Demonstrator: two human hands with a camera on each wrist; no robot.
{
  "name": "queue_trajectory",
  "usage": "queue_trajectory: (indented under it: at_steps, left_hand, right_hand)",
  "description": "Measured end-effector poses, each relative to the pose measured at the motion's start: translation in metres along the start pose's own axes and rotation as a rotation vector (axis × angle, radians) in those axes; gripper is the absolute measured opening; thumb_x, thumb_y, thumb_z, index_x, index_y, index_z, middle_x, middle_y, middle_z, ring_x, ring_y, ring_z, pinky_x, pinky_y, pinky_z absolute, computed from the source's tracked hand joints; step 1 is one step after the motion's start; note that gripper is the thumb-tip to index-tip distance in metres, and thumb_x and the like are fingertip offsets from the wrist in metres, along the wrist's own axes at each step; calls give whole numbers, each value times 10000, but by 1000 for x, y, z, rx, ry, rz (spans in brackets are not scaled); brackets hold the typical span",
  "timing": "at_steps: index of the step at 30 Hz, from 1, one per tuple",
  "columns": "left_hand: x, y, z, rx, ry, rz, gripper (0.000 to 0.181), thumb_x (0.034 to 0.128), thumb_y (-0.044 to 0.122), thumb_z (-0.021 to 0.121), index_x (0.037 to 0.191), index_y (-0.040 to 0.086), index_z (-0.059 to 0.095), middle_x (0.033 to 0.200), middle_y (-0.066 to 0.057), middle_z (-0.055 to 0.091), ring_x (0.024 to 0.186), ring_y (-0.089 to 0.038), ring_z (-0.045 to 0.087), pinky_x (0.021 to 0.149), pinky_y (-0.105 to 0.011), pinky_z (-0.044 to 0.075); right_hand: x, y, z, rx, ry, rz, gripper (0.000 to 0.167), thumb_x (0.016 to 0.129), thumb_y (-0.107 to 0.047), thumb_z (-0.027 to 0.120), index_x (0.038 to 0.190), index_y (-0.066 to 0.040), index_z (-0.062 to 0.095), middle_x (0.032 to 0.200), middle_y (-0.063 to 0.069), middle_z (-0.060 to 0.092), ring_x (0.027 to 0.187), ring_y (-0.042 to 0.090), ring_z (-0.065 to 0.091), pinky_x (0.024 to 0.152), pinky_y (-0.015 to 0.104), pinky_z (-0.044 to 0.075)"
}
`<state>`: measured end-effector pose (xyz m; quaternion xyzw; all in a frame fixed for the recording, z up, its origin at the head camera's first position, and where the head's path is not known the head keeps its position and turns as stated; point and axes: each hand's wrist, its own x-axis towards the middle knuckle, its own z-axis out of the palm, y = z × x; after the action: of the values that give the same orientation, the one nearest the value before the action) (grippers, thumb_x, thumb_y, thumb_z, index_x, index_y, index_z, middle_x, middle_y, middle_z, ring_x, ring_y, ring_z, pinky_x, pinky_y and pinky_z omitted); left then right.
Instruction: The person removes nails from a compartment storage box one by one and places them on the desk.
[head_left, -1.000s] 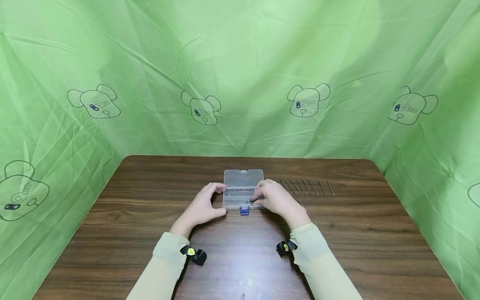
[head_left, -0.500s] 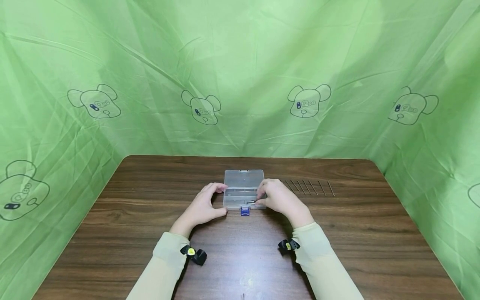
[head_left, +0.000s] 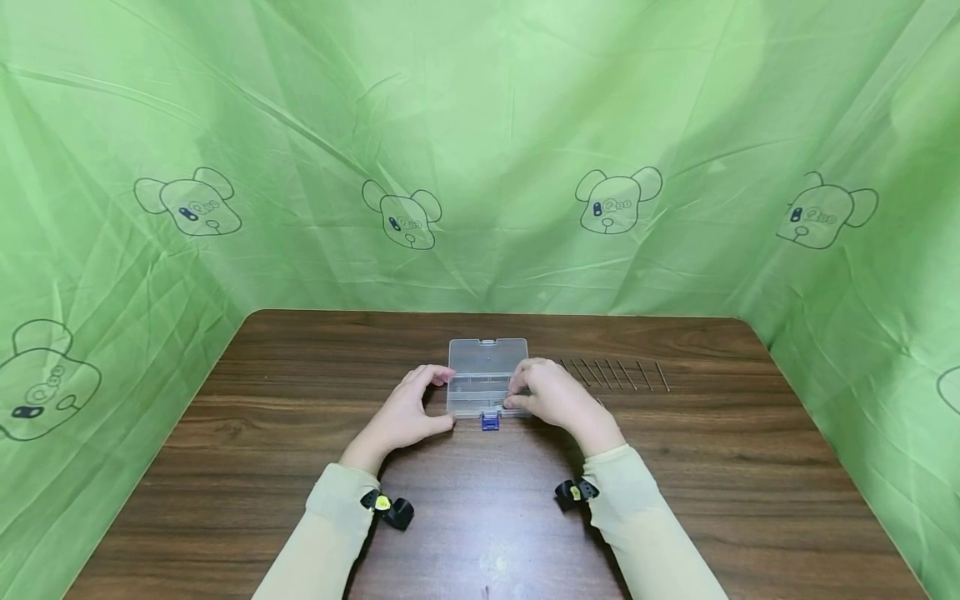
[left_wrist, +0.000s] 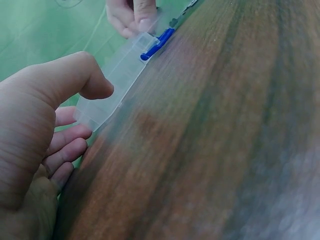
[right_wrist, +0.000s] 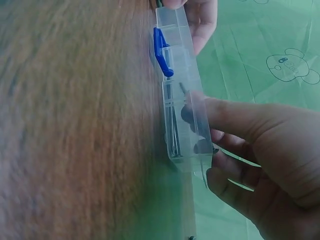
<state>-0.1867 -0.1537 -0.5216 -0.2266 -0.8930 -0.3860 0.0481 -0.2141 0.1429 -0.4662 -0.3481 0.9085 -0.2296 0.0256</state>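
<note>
A clear plastic compartment box [head_left: 471, 398] with a blue latch [head_left: 491, 422] lies on the table, its lid [head_left: 488, 357] folded back. My left hand [head_left: 401, 413] holds the box's left end, with the thumb at the front corner and fingers along the side. Over the front right compartment, my right hand [head_left: 556, 394] pinches a thin metal nail [right_wrist: 183, 88]; its tip shows inside the box in the right wrist view, while the fingers cover most of its length. Through the clear wall, several nails [right_wrist: 174, 127] can be seen lying in that compartment.
Right of the box, several more nails [head_left: 621, 375] lie in a slanted row on the brown wooden table [head_left: 720, 467]. A green cloth [head_left: 495, 267] with printed bear heads hangs behind and at both sides.
My right hand shifts slightly right, then back left, its fingertips staying at the box's front right compartment. The left hand and the box stay almost still.
</note>
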Motion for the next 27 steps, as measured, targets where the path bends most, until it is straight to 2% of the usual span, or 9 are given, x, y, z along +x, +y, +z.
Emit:
queue_trajectory:
  at_steps: [11,23,27]
  left_hand:
    - [1,0,0,-14,-13,-11,693,777,161,880,1420,71,638,1325,-63,662,1263,-266,582,1130,-490,454]
    - [1,-1,0,-18,-25,-32,688,787,165,881,1426,81,639,1320,-57,658,1278,-269,572,1145,-497,442]
    - [0,-1,1,-14,-23,-32,688,786,166,880,1426,86,639,1317,-56,658,1273,-265,572,1142,-497,445]
  right_hand:
    - [0,0,2,-35,18,-28,43,895,-146,900,901,-139,858,1041,-28,731,1021,211,704,996,432,571]
    - [-2,3,1,-40,-14,-33,58,931,-157,872,891,-150,830,1100,-25,724,1101,226,693,1048,450,553]
    - [-3,5,0,-12,-23,-43,62,955,-167,849,904,-150,818,1111,-26,723,1107,218,693,1053,444,548]
